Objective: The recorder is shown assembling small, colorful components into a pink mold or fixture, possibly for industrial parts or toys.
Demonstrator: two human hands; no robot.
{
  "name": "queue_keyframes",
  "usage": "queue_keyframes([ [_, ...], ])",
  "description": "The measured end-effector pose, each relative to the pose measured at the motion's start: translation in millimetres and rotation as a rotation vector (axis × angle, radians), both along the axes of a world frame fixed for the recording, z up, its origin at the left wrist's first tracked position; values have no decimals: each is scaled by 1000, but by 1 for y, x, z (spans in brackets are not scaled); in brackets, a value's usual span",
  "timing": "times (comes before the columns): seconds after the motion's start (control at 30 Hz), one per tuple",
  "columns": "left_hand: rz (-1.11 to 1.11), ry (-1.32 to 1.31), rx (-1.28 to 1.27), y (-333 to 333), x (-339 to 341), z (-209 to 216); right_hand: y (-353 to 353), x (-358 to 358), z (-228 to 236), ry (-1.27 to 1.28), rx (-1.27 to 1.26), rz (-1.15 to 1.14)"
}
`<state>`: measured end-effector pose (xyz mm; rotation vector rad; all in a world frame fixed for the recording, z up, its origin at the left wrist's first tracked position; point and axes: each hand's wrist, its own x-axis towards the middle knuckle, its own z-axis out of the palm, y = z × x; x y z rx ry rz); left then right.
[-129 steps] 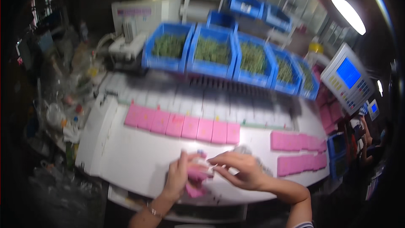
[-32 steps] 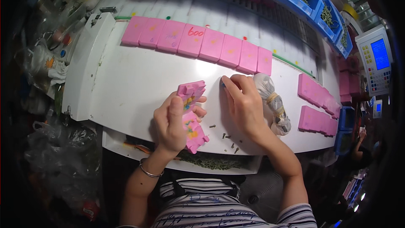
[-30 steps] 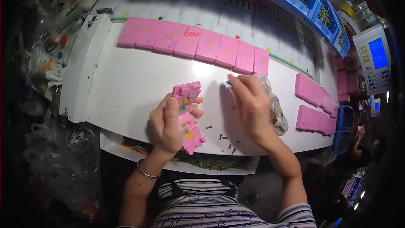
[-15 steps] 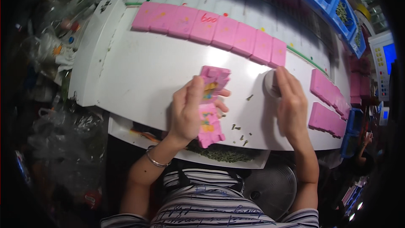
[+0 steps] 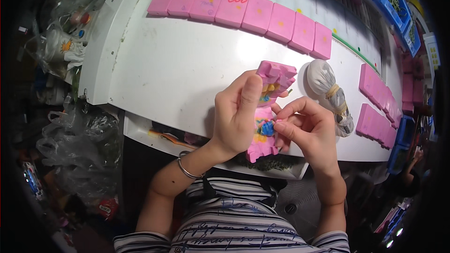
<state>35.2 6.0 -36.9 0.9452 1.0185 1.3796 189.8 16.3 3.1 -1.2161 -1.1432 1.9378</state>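
My left hand (image 5: 236, 115) grips a pink two-part mould (image 5: 277, 72), spread open with one half above the other. Yellow, green and blue colour marks the hollows of both halves. A bright blue patch (image 5: 266, 128) shows in the lower half. My right hand (image 5: 309, 131) has its thumb and forefinger pinched together at the right edge of that lower half, beside the blue; what lies between the fingertips is hidden. To the right of the mould, a white cloth pouch (image 5: 321, 77) tied with a rubber band lies on the white table (image 5: 173, 70).
A row of pink blocks (image 5: 232, 9) lines the table's far side, with more pink blocks (image 5: 375, 124) at the right. An open drawer (image 5: 300, 171) under the front edge holds small green pieces. Blue bins (image 5: 396, 4) stand far right; plastic bags (image 5: 79, 145) lie left.
My right hand has let go of the white pouch and come left to the mould. The pouch now lies on the table. The view has shifted, and the mould appears further right.
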Motion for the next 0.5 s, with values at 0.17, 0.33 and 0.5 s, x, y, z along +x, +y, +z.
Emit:
queue_keyframes([
  [0.17, 44, 136, 144, -3, 4, -7, -5, 1, -7, -61, 162, -16],
  [0.33, 224, 148, 359, -7, 15, -7, -20, -3, -12, 14, 170, -147],
  [0.5, 185, 12, 249, -8, 23, 3, -30, -8, -20, 31, 263, -293],
])
